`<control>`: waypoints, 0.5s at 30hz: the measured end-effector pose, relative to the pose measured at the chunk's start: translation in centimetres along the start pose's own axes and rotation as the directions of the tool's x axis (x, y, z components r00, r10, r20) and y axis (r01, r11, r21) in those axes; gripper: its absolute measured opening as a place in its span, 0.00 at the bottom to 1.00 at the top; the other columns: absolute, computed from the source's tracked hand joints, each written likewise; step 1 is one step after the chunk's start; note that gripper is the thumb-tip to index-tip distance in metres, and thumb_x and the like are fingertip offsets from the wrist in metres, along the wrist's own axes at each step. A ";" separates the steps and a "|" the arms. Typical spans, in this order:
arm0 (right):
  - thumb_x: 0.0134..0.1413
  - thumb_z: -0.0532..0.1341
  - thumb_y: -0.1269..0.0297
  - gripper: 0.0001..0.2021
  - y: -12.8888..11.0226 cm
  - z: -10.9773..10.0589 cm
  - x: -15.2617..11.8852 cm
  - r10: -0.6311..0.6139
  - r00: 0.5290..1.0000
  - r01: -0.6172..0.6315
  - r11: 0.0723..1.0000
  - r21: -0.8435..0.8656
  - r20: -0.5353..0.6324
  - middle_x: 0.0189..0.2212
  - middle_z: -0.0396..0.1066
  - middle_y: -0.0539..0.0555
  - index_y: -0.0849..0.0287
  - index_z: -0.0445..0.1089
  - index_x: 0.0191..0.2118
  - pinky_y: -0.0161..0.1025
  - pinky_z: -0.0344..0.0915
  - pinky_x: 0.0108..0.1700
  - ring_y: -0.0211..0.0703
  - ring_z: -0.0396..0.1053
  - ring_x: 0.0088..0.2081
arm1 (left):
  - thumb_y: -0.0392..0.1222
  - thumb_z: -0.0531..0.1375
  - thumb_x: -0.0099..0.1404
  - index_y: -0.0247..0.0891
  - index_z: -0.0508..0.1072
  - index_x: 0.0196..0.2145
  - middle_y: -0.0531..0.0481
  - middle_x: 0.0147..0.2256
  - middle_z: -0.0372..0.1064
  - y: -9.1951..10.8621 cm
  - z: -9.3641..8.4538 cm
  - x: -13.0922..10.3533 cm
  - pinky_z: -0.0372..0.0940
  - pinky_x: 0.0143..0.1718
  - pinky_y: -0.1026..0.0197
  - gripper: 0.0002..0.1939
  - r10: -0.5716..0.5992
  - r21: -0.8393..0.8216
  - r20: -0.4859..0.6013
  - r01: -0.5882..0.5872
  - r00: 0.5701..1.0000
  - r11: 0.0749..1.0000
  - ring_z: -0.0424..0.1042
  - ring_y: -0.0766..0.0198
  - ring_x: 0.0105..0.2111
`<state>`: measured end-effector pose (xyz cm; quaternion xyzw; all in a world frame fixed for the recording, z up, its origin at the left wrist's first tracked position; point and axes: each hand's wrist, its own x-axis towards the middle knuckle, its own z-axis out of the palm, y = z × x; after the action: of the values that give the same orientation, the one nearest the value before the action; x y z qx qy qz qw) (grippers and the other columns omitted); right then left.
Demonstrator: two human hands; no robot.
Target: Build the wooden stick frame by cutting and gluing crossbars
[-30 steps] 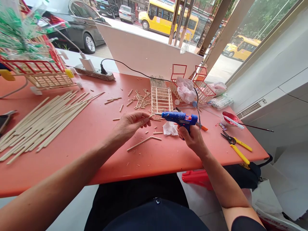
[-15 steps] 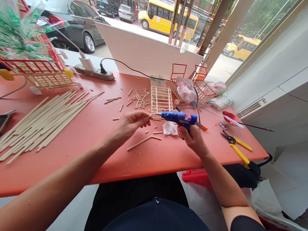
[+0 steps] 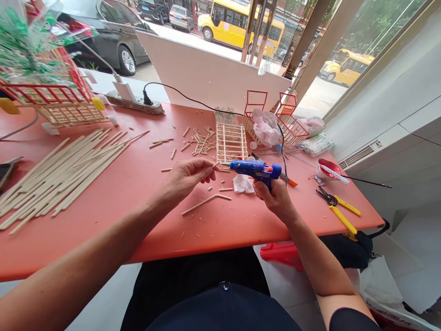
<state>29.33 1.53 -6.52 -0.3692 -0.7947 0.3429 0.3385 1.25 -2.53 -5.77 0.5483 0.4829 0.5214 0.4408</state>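
My right hand (image 3: 274, 195) is wrapped round the handle of a blue glue gun (image 3: 253, 168), its nozzle pointing left. Between the thumb and fingers of my left hand (image 3: 191, 177) is a short wooden stick (image 3: 216, 164). The stick's free end is at the nozzle tip; whether they touch is hard to tell. Just behind lies a ladder-like panel of wooden sticks (image 3: 232, 142). Closer to me, two sticks joined at an angle (image 3: 206, 202) rest on the orange table (image 3: 138, 220). A crumpled white tissue (image 3: 243, 184) lies under the gun.
Long wooden sticks (image 3: 65, 177) are spread at the left, below a red-trimmed stick basket (image 3: 62, 108). Short cut pieces (image 3: 204, 142) are heaped behind my left hand. A power strip (image 3: 138, 105) feeds the gun's black cord. Yellow-handled pliers (image 3: 339, 207) and a red cup (image 3: 328, 169) stand right.
The glue gun's nozzle has shifted very slightly left, at the end of the stick. My left hand stays nearly still, and the things on the table are unchanged.
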 end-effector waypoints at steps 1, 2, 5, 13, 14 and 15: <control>0.70 0.55 0.31 0.27 -0.1 0.0 0.0 0.007 1.000 -0.007 1.000 0.005 -0.005 0.23 0.58 0.46 0.53 0.64 0.36 0.40 0.57 0.28 0.39 0.57 0.26 | 0.59 0.72 0.63 0.39 0.85 0.37 0.48 0.29 0.78 0.0 0.0 0.0 0.69 0.36 0.59 0.19 0.001 0.009 0.003 -0.001 1.000 1.000 0.71 0.62 0.30; 0.70 0.56 0.31 0.28 -0.2 0.0 0.0 0.015 1.000 -0.015 1.000 0.008 -0.009 0.22 0.58 0.47 0.53 0.65 0.36 0.40 0.57 0.28 0.40 0.58 0.26 | 0.59 0.72 0.63 0.39 0.85 0.37 0.48 0.29 0.78 -0.1 0.0 0.0 0.69 0.36 0.59 0.19 0.003 0.018 0.004 -0.003 1.000 1.000 0.72 0.62 0.30; 0.69 0.56 0.31 0.27 -0.4 0.0 0.0 0.030 0.999 -0.030 1.000 0.001 -0.012 0.23 0.60 0.48 0.53 0.65 0.36 0.40 0.58 0.28 0.40 0.59 0.26 | 0.59 0.71 0.63 0.39 0.85 0.37 0.48 0.29 0.78 -0.4 -0.1 0.1 0.70 0.36 0.59 0.19 0.013 0.045 0.014 -0.013 1.000 0.999 0.73 0.61 0.30; 0.69 0.55 0.30 0.29 -0.4 -0.2 0.1 0.037 0.999 -0.038 0.998 -0.046 -0.034 0.22 0.60 0.48 0.54 0.65 0.36 0.40 0.56 0.29 0.40 0.58 0.26 | 0.57 0.71 0.64 0.39 0.86 0.37 0.48 0.29 0.79 -0.6 -0.1 0.1 0.68 0.37 0.59 0.17 0.029 0.054 0.045 -0.032 0.999 0.998 0.74 0.61 0.31; 0.69 0.55 0.30 0.28 -0.5 -0.2 0.1 0.031 0.999 -0.033 0.998 -0.055 -0.038 0.22 0.60 0.48 0.54 0.66 0.36 0.40 0.56 0.29 0.40 0.58 0.26 | 0.57 0.72 0.63 0.39 0.86 0.37 0.48 0.29 0.79 -0.5 -0.1 0.1 0.68 0.37 0.59 0.17 0.024 0.021 0.043 -0.025 0.999 0.999 0.73 0.62 0.31; 0.69 0.55 0.31 0.28 -0.5 -0.3 0.1 0.021 0.999 -0.024 0.998 -0.066 -0.043 0.22 0.60 0.48 0.54 0.66 0.36 0.40 0.57 0.29 0.41 0.59 0.27 | 0.57 0.73 0.62 0.39 0.86 0.37 0.48 0.29 0.78 -0.4 0.0 0.1 0.68 0.36 0.60 0.18 0.015 -0.024 0.035 -0.014 0.999 1.000 0.73 0.63 0.30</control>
<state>29.31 1.41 -5.94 -0.3963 -0.7941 0.3125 0.3388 1.19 -2.42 -6.11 0.5557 0.4649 0.5204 0.4520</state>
